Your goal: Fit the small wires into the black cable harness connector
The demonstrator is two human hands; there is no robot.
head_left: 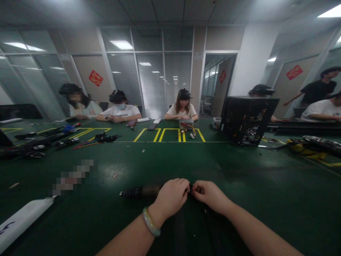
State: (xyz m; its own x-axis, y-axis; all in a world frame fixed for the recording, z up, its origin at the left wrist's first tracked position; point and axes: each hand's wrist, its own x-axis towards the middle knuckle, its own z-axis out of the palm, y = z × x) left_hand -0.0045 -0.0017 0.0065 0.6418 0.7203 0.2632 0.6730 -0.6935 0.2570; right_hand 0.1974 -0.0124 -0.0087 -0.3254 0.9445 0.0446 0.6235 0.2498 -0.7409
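In the head view, a bright office with glass partitions and slatted blinds stands behind a long dark-green surface [149, 163] marked with yellow tape. Several people sit around its far side; another stands at far right.

A black computer case [246, 121] stands upright right of centre, its perforated face showing; what it contains cannot be made out. Just beside it on the left sits a small grey box [216, 123], contents too small to tell. At centre, a co-worker has both hands at a metal box [186, 123], with coloured wires [189, 128] trailing out onto the surface. Cable bundles [101, 138] lie at left.

Nearest, a dark cylindrical tool [149, 191] lies crosswise on the surface, its metal tip pointing left. The left hand [172, 195], below which a pale green bangle [151, 223] circles the wrist, has its grip closed over the tool's right end. The right hand [211, 197] meets it there, its grip pressed together at the fingertips; anything pinched is too small to tell.
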